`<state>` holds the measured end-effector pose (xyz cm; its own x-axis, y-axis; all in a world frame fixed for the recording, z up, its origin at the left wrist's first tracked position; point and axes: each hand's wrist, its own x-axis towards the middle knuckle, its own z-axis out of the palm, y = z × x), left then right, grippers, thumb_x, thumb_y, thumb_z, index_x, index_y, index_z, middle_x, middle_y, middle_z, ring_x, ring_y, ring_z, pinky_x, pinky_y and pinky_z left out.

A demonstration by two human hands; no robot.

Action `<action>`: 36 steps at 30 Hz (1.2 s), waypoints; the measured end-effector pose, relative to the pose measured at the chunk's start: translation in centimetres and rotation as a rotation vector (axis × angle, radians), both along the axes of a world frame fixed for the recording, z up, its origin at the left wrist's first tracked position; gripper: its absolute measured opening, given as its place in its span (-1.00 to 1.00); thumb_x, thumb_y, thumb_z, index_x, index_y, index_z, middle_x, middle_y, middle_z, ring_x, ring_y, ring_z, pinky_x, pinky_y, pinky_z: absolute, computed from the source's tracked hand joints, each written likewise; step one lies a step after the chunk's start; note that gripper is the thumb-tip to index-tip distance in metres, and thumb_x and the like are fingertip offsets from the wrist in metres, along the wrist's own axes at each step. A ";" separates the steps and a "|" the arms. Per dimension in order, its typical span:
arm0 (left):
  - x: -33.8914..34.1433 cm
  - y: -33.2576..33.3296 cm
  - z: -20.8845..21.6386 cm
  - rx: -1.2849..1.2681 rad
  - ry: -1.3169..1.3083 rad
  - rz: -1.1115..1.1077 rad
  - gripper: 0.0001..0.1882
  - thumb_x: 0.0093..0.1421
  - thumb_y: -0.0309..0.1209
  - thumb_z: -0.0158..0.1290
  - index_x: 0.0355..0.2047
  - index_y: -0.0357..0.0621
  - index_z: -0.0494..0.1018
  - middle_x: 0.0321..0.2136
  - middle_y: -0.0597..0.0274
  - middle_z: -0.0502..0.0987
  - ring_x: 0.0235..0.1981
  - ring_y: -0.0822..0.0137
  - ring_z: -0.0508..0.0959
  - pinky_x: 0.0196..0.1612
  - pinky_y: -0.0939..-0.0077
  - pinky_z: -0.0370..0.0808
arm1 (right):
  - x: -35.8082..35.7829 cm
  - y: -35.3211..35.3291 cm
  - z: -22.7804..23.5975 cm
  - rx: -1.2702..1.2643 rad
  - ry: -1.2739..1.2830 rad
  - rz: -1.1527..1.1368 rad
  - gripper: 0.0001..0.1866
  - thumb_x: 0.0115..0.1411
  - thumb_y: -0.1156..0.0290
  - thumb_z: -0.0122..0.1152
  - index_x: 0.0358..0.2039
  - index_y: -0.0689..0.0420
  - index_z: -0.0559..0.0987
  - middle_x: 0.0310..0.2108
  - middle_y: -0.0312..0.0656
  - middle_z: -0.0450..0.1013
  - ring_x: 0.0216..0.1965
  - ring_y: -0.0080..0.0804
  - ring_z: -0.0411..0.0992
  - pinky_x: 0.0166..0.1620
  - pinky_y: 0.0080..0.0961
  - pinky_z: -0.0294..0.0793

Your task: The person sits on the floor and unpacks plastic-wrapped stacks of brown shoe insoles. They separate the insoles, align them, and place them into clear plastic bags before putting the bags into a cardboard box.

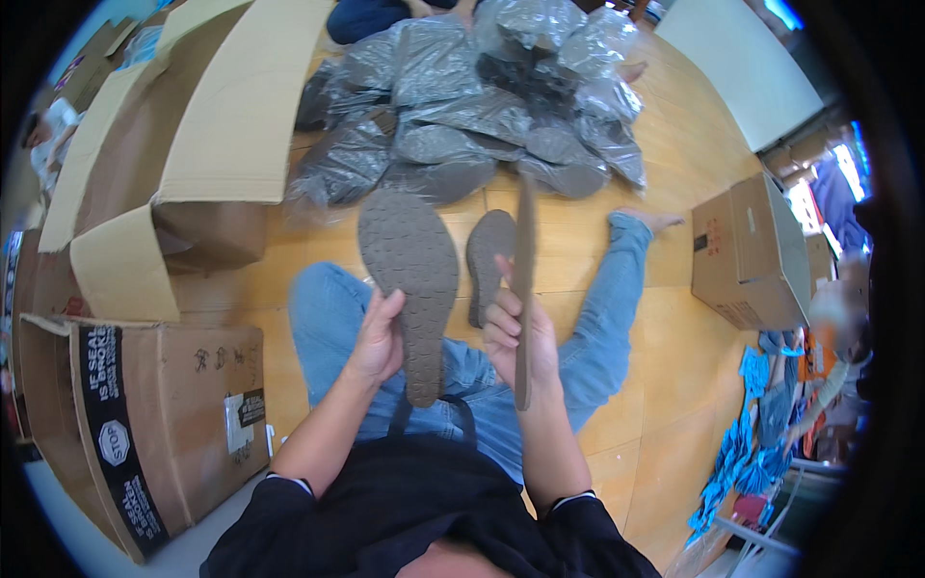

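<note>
Yellow wooden floor (665,385) spreads beneath a heap of clear bags (438,77), with a brown carton (193,405) at the left. Thumb against its edge, the left hand (379,339) grasps a grey-brown sole (409,250) above the lap, while the right hand's (520,337) curled fingers clasp a second sole (525,250), seen edge-on. Partly behind that one, a third sole (489,255) lies on the floor.

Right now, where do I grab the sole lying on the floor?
Probably by the rounded far end of the floor sole, pinching both edges from the far side: it looks flat, and two held soles flank it left and right in this view.
</note>
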<state>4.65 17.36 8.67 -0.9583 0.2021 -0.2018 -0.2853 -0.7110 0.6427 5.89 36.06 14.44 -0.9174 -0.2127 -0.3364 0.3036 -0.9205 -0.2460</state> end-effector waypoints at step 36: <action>1.6 0.4 0.9 0.260 -0.044 0.081 -0.46 0.28 -0.26 0.03 0.19 -0.19 0.17 0.02 0.22 0.37 0.02 0.39 0.38 0.06 0.40 0.37 | -1.3 -17.4 17.0 0.436 0.906 -0.053 -0.71 0.35 0.39 -0.04 0.03 0.17 0.27 -0.19 -0.11 0.46 -0.28 -0.38 0.53 -0.28 -0.44 0.61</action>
